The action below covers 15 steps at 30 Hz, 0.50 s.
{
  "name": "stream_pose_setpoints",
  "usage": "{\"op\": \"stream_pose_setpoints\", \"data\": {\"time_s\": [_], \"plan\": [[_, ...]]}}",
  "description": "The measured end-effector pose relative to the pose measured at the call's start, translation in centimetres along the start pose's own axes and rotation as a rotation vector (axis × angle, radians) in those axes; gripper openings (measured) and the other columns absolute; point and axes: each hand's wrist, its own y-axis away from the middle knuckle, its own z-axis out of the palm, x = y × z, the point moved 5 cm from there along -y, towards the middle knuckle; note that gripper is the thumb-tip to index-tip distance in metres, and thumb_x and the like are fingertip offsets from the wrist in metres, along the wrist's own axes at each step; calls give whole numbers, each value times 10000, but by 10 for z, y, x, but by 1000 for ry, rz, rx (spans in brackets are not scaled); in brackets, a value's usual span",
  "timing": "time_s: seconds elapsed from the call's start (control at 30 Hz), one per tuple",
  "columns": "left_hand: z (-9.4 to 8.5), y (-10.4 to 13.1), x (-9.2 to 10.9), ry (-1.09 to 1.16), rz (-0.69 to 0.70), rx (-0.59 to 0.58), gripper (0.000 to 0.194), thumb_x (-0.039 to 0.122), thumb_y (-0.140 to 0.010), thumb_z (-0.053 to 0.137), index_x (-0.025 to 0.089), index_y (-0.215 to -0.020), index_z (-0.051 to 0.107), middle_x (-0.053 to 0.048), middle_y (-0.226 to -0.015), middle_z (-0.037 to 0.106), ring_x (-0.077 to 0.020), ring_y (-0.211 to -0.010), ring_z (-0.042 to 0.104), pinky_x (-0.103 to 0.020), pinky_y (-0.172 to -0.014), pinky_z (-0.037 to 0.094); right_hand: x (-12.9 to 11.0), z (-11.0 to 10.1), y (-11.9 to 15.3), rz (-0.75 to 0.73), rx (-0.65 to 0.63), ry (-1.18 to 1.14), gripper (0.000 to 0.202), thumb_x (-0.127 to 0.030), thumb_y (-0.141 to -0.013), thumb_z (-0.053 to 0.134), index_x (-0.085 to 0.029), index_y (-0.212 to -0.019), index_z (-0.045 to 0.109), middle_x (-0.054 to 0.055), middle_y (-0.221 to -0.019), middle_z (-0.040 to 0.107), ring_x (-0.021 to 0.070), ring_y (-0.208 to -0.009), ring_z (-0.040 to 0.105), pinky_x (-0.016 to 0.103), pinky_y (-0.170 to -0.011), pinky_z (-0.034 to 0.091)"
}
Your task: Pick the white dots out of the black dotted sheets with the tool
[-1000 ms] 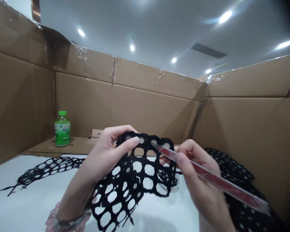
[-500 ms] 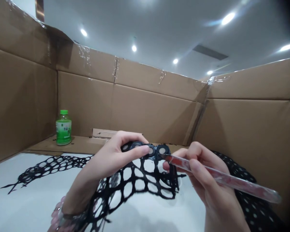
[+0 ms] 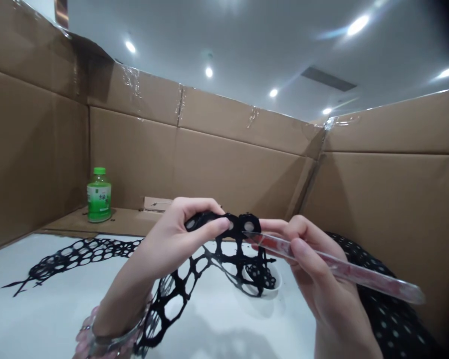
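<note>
Black netting with round holes (image 3: 174,304) hangs from my left hand (image 3: 172,234), whose thumb and fingers pinch its folded upper edge above the white table. My right hand (image 3: 318,269) grips a clear, reddish pen-like tool (image 3: 355,273). The thin dark tip of the tool touches the netting beside the last hole at the right end of the fold. My right index finger reaches behind that end. Beneath the hanging net stands a small white bowl (image 3: 278,284) with black pieces in it, partly covered by the net.
Another strip of black netting (image 3: 86,253) lies on the white table (image 3: 60,319) at the left. A green bottle (image 3: 99,197) stands at the back left. Black dotted material (image 3: 381,294) lies at the right. Cardboard walls (image 3: 239,164) enclose the table.
The folded edge has risen slightly and looks flatter. The hanging net has swung and narrowed, showing more of the white bowl. The tool has shifted a little left with my right hand.
</note>
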Motion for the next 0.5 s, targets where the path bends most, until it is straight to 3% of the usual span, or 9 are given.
{"op": "stream_pose_setpoints", "data": {"time_s": [0.33,0.5], "plan": [[-1,0,3,-52,60,4,247,415,-843,625,198,-725,651,21,-699,633,-137,-687,564,-218,-630,412,1,3,-2,-75,-23,37,205,-260,-956,533,-213,-758,554,19,-987,761,132,-725,732,252,-722,592],[1,2,6,-143,117,6,280,412,-894,563,193,-727,614,24,-687,628,-131,-662,555,-219,-586,386,-4,5,2,-158,55,238,167,-246,-958,524,-243,-816,611,-15,-849,762,121,-746,734,204,-707,582]]}}
